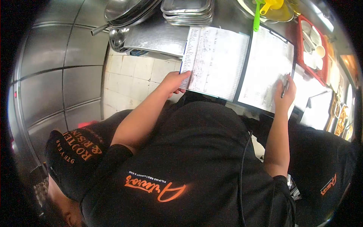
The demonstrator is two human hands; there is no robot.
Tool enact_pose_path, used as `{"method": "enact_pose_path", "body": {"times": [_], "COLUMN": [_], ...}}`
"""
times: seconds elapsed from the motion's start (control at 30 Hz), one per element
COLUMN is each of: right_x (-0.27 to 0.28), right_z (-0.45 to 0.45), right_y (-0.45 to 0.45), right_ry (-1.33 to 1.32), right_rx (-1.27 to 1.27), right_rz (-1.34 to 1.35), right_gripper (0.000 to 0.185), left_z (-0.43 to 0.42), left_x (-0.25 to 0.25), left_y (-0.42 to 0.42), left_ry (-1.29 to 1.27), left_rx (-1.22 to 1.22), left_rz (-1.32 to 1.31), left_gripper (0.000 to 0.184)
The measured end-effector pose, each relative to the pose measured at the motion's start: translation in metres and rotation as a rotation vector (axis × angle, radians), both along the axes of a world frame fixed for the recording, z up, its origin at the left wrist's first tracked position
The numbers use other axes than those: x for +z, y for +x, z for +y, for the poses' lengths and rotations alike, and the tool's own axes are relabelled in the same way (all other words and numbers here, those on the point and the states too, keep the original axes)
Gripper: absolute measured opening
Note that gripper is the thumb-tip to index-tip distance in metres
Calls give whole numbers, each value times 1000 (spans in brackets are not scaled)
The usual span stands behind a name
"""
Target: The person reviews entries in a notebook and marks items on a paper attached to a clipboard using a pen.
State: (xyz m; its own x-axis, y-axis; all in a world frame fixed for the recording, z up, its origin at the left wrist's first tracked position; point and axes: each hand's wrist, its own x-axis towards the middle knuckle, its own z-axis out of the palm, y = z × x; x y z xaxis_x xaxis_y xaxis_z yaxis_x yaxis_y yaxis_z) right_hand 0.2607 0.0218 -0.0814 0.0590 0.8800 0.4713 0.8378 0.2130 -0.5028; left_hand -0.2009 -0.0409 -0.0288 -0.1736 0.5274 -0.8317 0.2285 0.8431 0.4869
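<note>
My left hand [176, 84] grips the lower left edge of an open record book [221, 60], thumb on top and fingers underneath. Its page has a printed column on the left and a handwritten grid. Just right of it is a dark clipboard [236, 97] with a printed list sheet [264, 66] under its clip. A dark pen [286, 87] is held in my right hand [284, 96], which rests at the right side of that sheet. Glare washes out much of the writing.
Stacked metal trays [187, 18] and pans [130, 13] stand at the back left. A red basket [321, 70] holds white spoons and bowls. Green [257, 19] and yellow [270, 5] utensils lie at the back. Steel doors [45, 72] are left; people in black shirts stand on both sides.
</note>
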Motion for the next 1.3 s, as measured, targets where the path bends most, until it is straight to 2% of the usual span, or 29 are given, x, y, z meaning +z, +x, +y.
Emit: {"method": "enact_pose_path", "body": {"times": [0.23, 0.43, 0.73, 0.97, 1.03, 1.13, 1.23, 1.3], "right_x": [3, 3, 4, 6, 6, 4, 3, 1], "right_z": [1, 1, 0, -1, -2, 0, 1, 1], "right_y": [-1, 0, -3, -4, -3, -3, -3, -2], "right_ry": [-31, -22, -27, -47, -59, -56, -40, -25], "right_rx": [-2, 13, -13, -20, -24, -22, -12, -6], "right_rz": [-2, -7, -12, -28, -49, -65, -50, -60], "right_gripper": [42, 43, 42, 42, 42, 42, 41, 41], "left_z": [2, -3, -2, 3, 8, 13, 24, 38], "left_x": [8, 5, 0, -30, -20, -3, 20, 34], "left_y": [0, 7, 2, -14, -8, 8, 27, 48], "left_ry": [-5, 65, 62, 197, 191, 524, 779, 970], "left_rx": [5, 153, 136, 127, 176, 175, 42, -217], "left_rz": [9, -83, -97, -83, -20, 313, 406, 424], "left_gripper": [47, 46, 45, 53, 57, 57, 57, 57]}}
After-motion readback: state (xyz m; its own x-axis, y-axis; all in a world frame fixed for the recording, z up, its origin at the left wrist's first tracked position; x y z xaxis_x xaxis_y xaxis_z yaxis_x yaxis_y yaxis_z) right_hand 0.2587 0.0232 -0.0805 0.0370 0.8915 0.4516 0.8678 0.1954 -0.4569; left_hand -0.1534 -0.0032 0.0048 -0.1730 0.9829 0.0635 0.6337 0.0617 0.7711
